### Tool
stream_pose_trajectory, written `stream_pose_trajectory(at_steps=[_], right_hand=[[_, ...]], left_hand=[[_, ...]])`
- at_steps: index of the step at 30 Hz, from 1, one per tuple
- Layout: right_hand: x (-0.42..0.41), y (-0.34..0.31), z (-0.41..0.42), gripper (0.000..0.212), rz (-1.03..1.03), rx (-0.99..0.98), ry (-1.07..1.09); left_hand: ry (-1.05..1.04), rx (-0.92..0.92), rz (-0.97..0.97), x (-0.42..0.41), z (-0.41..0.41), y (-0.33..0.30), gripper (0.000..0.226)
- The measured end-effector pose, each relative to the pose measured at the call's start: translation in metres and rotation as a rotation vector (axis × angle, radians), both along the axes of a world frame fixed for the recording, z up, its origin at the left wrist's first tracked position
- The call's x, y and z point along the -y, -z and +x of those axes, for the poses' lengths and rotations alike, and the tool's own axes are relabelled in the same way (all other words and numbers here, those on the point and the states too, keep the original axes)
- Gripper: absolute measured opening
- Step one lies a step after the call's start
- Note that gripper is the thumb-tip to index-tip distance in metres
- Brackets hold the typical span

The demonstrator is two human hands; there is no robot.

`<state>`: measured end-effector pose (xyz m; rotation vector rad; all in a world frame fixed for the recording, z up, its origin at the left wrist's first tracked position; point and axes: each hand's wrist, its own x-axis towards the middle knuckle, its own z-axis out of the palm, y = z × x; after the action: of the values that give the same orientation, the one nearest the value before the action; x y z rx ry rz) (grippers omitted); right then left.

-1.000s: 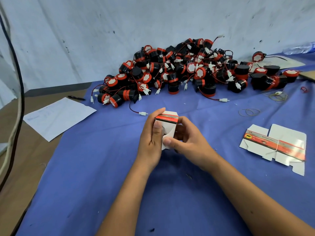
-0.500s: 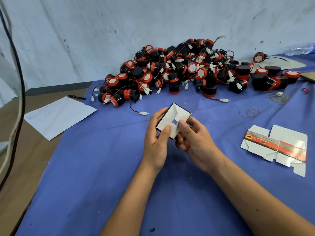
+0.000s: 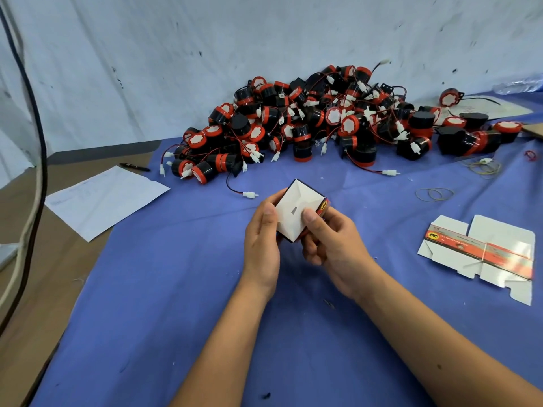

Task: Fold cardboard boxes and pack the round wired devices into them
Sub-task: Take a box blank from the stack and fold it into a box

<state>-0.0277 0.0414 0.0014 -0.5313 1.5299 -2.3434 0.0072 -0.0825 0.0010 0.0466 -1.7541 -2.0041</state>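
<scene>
Item: small cardboard box point(image 3: 296, 212), part-folded, held above the blue cloth point(image 3: 176, 289); left hand point(image 3: 261, 245) and right hand point(image 3: 329, 245) both grip it, thumbs pressing the white end flaps. Likely light, thin, easily creased; best held by side walls. Devices pile point(image 3: 308, 124) behind

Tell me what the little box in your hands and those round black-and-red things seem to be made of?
The small box looks like thin matte white card with printed sides: sharp creases, interlocked flaps. The round wired devices look like glossy black plastic with red bands, judging by their sheen, though I can't be sure.
</scene>
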Motion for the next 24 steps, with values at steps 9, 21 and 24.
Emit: stream_pose_trajectory(at_steps=[9, 21, 24], right_hand=[[-0.005, 0.001, -0.010, 0.037, -0.080, 0.160, 0.022], [-0.004, 0.000, -0.006, 0.035, -0.033, 0.099, 0.058], [-0.004, 0.001, -0.005, 0.032, -0.019, 0.081, 0.074]], left_hand=[[-0.080, -0.086, -0.478, -0.001, 0.002, 0.002, 0.045], [-0.095, -0.075, -0.477, 0.008, 0.001, 0.006, 0.043], [-0.073, -0.069, -0.443, 0.008, 0.002, 0.005, 0.044]])
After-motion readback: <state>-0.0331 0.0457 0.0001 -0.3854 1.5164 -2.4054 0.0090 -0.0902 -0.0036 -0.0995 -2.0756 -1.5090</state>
